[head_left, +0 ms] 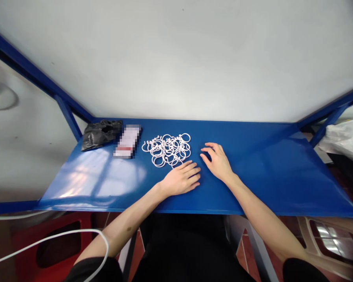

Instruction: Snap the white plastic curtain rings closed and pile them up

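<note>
My left hand [182, 179] lies flat on the blue table [267, 176], fingers stretched out and holding nothing, just below a pile of several white plastic rings [167, 149]. My right hand [217, 159] rests palm down to the right of the pile, fingers spread and slightly bent, also empty. Neither hand touches the rings.
A blurred flat rectangular object [127, 141] lies left of the rings, with a crumpled black plastic bag [101, 133] beyond it at the back left. A white wall stands behind the table. A white cable [61, 235] and red stool sit below left; a white bag [345, 139] lies at right.
</note>
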### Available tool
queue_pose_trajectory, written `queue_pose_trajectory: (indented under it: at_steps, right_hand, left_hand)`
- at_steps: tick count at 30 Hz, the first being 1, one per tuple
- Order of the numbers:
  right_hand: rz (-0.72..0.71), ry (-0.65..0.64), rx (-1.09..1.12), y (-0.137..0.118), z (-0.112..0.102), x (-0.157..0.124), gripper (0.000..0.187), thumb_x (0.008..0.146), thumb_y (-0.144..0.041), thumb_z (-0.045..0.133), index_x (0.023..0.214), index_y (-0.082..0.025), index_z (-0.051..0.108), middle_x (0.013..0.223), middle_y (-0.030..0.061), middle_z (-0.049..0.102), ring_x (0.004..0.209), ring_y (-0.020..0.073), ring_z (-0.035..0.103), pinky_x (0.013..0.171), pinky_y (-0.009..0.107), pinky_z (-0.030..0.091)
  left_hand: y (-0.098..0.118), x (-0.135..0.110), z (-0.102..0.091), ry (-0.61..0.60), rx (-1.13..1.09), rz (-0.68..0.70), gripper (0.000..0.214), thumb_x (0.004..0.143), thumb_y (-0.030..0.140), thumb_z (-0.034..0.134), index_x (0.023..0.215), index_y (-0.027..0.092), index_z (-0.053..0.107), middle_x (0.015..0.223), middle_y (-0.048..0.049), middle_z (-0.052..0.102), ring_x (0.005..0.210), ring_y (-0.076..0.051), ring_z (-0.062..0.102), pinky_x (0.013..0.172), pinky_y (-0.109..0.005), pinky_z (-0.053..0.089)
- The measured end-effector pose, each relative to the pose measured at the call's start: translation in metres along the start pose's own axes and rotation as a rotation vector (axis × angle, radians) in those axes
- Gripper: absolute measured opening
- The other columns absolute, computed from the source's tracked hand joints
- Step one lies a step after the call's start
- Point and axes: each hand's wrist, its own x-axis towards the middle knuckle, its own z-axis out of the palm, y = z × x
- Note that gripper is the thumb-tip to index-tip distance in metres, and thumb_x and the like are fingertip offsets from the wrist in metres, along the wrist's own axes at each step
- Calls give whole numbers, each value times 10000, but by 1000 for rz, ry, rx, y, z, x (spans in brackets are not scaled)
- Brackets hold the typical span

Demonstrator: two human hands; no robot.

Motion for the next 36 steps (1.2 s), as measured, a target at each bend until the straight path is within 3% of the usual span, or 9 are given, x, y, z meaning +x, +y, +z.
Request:
queue_pose_trajectory:
  at_steps: [6,12,15,18,23,26,29,36]
  right_hand:
    - [40,-105,-29,8,-2,1,253,997,-323,548,1188,-209,669,1327,143,604,1259,332,544,1075,535,490]
    - [42,-106,17,11,-2,1,255,988,-329,552,1197,-243,670,1334,135,600,1266,339,541,1073,574,484]
    - [46,-121,20,10,-3,2,256,984,-329,560,1194,-234,670,1334,138,601,1265,340,538,1079,573,479]
    - [54,-141,16,10,-4,2,260,987,-336,557,1199,-235,667,1340,135,597,1269,338,536,1082,569,478]
    - [53,-160,11,11,-5,2,285,995,-345,547,1220,-209,658,1356,141,588,1281,331,528,1091,554,475]
    - [46,-159,26,11,-4,1,283,1000,-351,537,1229,-231,654,1364,129,583,1283,329,530,1080,560,483]
    - [49,-165,33,11,-5,1,283,999,-354,537,1230,-241,655,1367,127,582,1282,334,532,1075,569,484]
    - [62,-121,107,18,-5,5,213,976,-327,578,1139,-247,690,1292,110,632,1212,305,573,1068,547,481]
  left_hand:
    - [0,2,-2,-54,-88,-103,217,991,316,559,1073,189,714,1186,-77,748,1156,-227,681,1107,-428,500]
    - [-3,1,-4,-73,-78,-164,184,986,269,552,1036,228,724,1159,-40,752,1153,-219,665,1161,-459,442]
    - [-7,0,-3,-29,37,-308,174,966,238,565,1049,240,718,1161,-48,741,1185,-254,634,1196,-517,372]
    - [-15,-3,-5,48,142,-496,221,952,244,584,1148,219,682,1239,-104,691,1191,-294,600,1115,-526,413]
    - [-32,-14,-19,100,224,-673,325,921,435,656,1148,203,644,1181,-139,650,1118,-318,560,977,-507,427]
    - [-41,-21,-28,31,188,-688,332,849,503,734,1000,220,649,1128,-114,640,1093,-320,534,973,-512,408]
    - [-45,-24,-32,-17,142,-653,261,834,456,763,854,227,641,1111,-96,635,1095,-313,514,976,-502,406]
    - [-42,-20,-33,32,116,-607,115,924,345,662,865,248,680,1175,-84,656,1139,-301,516,987,-499,413]
